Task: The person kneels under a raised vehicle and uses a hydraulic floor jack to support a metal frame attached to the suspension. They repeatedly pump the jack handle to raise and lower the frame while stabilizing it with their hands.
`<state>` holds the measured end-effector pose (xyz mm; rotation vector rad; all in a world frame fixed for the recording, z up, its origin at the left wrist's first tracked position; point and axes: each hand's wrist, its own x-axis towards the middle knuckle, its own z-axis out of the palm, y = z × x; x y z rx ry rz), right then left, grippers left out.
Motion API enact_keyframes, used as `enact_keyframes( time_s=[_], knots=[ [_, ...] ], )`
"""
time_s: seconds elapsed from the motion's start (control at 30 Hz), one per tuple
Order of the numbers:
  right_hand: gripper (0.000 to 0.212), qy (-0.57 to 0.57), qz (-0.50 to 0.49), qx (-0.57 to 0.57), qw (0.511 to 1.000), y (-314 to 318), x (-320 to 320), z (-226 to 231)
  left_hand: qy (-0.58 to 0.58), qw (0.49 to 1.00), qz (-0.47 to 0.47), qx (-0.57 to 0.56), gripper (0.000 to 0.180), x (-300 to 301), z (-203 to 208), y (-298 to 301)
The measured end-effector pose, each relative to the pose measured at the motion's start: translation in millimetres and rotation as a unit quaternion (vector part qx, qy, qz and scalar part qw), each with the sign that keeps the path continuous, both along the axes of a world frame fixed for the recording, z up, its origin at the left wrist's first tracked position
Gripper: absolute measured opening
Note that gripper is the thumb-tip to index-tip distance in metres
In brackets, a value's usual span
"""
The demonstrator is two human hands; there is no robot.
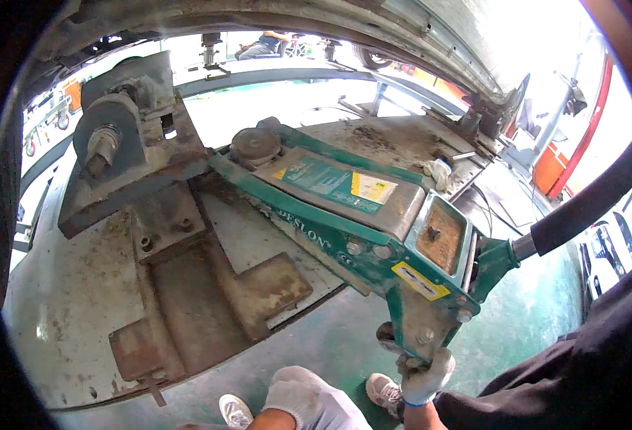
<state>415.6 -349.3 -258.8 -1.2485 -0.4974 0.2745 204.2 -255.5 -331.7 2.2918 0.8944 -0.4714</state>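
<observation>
A green floor jack [373, 244] lies slantwise across the middle, with a round saddle [255, 147] at its far left end. Its near right end sits lowest in view, beside a dark caster wheel [387, 335]. My right hand [427, 376], in a pale knit glove with a blue edge, curls around the jack's lower rear corner. My left hand [298, 390], also gloved, is low in the centre, apart from the jack; its fingers are hidden. A dark-gripped handle [588, 197] rises from the jack's socket toward the upper right.
A rusty steel clamp stand [201, 287] is left of the jack, on a grey platform [65, 308]. The vehicle underside [273, 18] hangs overhead. Dark clothing [559, 358] fills the lower right. Shoes [235, 412] stand below. A rag [437, 174] and cables lie behind the jack.
</observation>
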Motion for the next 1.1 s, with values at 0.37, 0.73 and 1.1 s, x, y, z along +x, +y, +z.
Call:
enact_keyframes(
  time_s=[0.37,0.73,1.1],
  knots=[
    [0.058,-0.059,-0.06,-0.028,0.996,4.6,1.4,-0.6,0.01,1.0,0.023,0.009,0.038,3.9,20.4,-3.9],
    [0.056,0.029,-0.032,0.036,0.998,4.1,-2.7,6.7,-0.036,0.997,0.011,0.063,0.032,-1.4,18.0,-7.8],
    [0.053,0.069,-0.053,0.043,0.995,5.6,-5.7,9.0,-0.049,0.997,0.007,0.056,0.024,2.6,18.9,-3.2]
  ],
)
